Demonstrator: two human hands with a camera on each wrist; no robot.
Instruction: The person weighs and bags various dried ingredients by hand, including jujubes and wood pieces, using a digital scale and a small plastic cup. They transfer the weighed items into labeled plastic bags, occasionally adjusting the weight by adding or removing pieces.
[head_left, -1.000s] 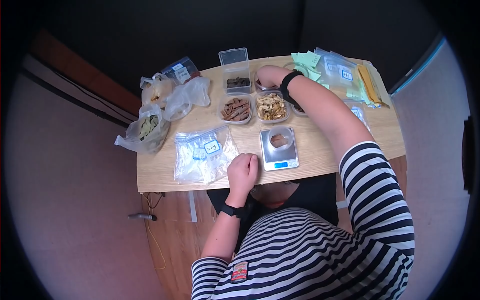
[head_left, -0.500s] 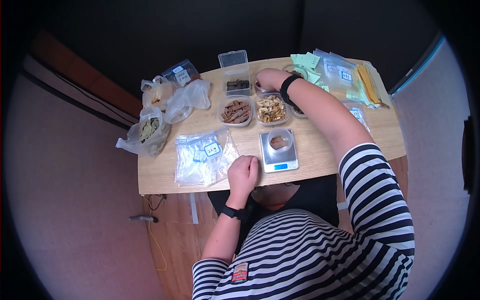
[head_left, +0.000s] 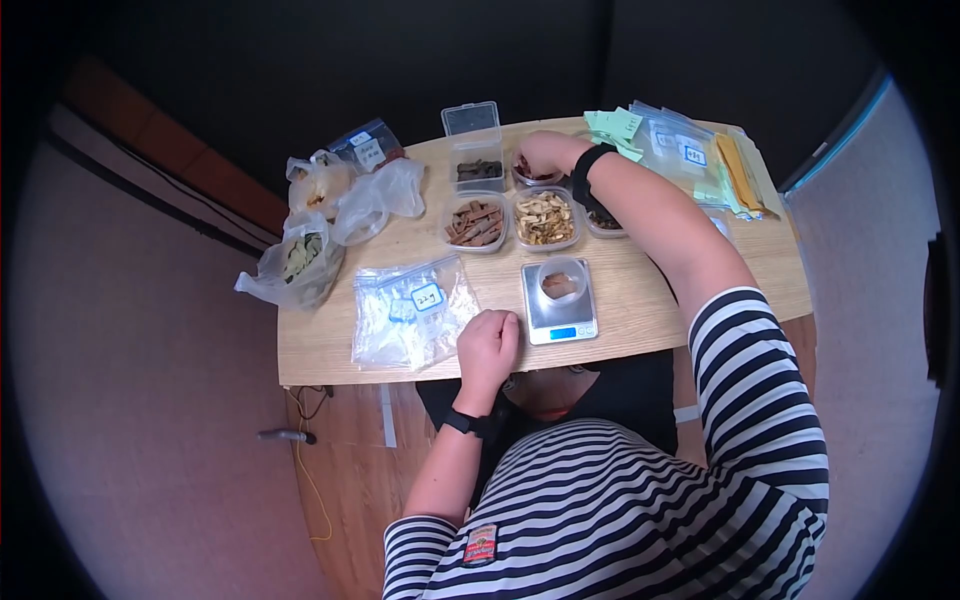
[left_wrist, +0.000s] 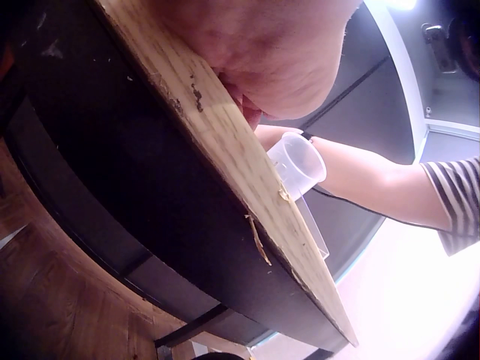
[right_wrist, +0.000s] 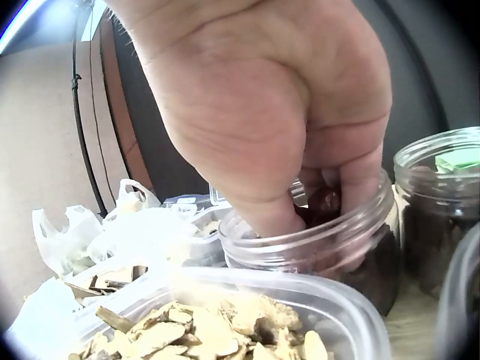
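Note:
My right hand reaches down into a round clear jar of dark red dried pieces. In the right wrist view, thumb and fingers are spread inside the rim, a shiny dark red piece between them; the fingertips are hidden low in the jar, so I cannot tell whether they pinch it. At the front edge of the table my left hand rests curled and holds nothing. Beside it, a digital scale carries a clear plastic cup with brown pieces inside.
Tubs of brown bark strips, pale dried slices and dark pieces stand near the jar. A zip bag marked 22g lies left of the scale. Plastic bags sit at far left; packets and green notes at back right.
My right hand has shifted slightly right within the jar's opening, showing more of the red pieces. The left hand stays resting at the table edge.

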